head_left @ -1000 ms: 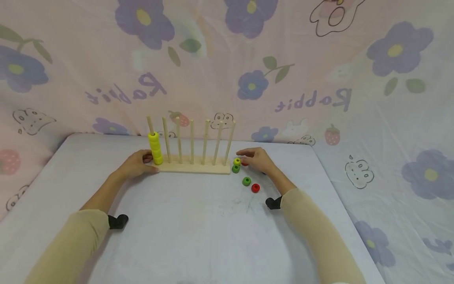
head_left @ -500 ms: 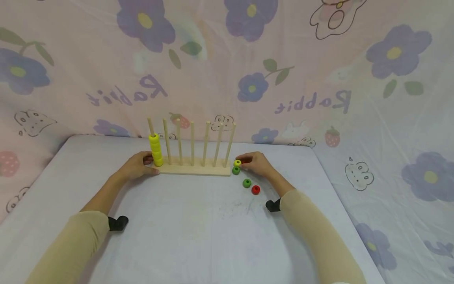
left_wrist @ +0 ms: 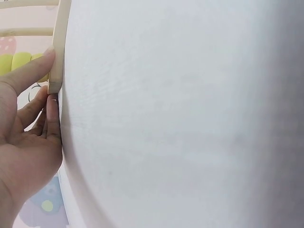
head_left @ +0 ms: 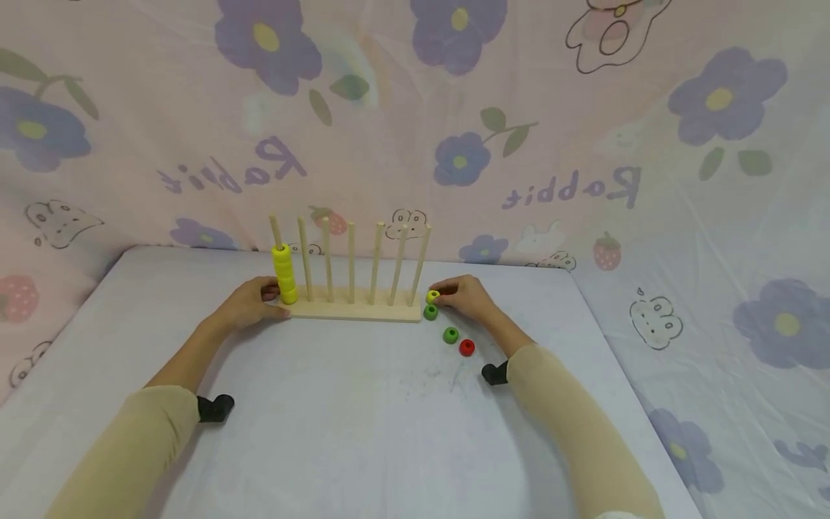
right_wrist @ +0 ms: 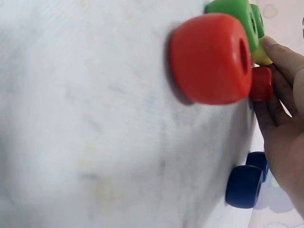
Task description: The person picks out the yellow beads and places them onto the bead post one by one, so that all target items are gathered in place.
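Note:
A wooden peg rack (head_left: 357, 311) with a row of upright pegs stands on the table. Several yellow beads (head_left: 284, 274) are stacked on its leftmost peg. My left hand (head_left: 249, 303) grips the left end of the base, the thumb on its face and the fingers around its end (left_wrist: 53, 80). Just past the rack's right end, my right hand (head_left: 472, 297) pinches a yellow bead (head_left: 433, 296) between thumb and fingers. A green bead (head_left: 431, 312) sits right by it. Under that hand, a red bead (right_wrist: 261, 84) shows in the right wrist view, close to the fingers.
Nearer to me lie another green bead (head_left: 450, 335) and a red bead (head_left: 467, 347). Two dark blue beads (right_wrist: 243, 186), hidden from the head view, lie beside the right hand. A printed cloth (head_left: 389, 108) hangs behind the white table (head_left: 337, 418).
My right hand has come down from beside the beads, and its spread thumb and fingers have closed on the yellow bead. The left hand keeps its place on the rack.

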